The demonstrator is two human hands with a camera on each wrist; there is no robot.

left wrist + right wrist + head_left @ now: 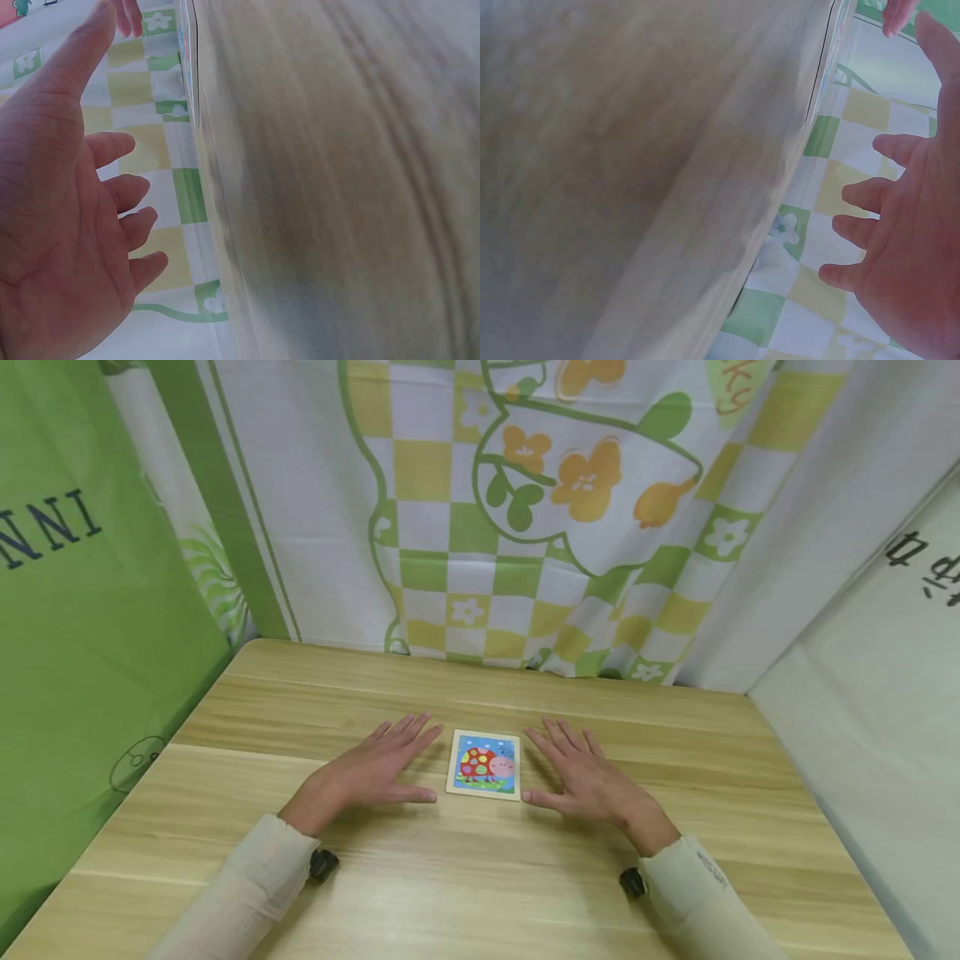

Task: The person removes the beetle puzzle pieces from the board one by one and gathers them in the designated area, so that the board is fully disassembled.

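A small ladybug picture puzzle [486, 766] with a pale frame lies flat on the wooden table. To its left my left hand [375, 768] is spread, thumb apart from the fingers, holding nothing. My right hand [588, 777] mirrors it on the other side, fingertips close to the frame's right edge. In the left wrist view, the left palm [60, 225] and its extended fingers show beside the tabletop. The right wrist view shows the right palm [907, 247] likewise, with fingers apart. The puzzle appears edge-on in both wrist views.
The wooden table [465, 893] spreads around both hands. A checkered, flowered curtain [525, 527] hangs along its far edge. Green cloth [90, 652] hangs at the left, and a whitish panel with dark characters [885, 693] at the right. Small black devices [324, 865] sit at the cuffs.
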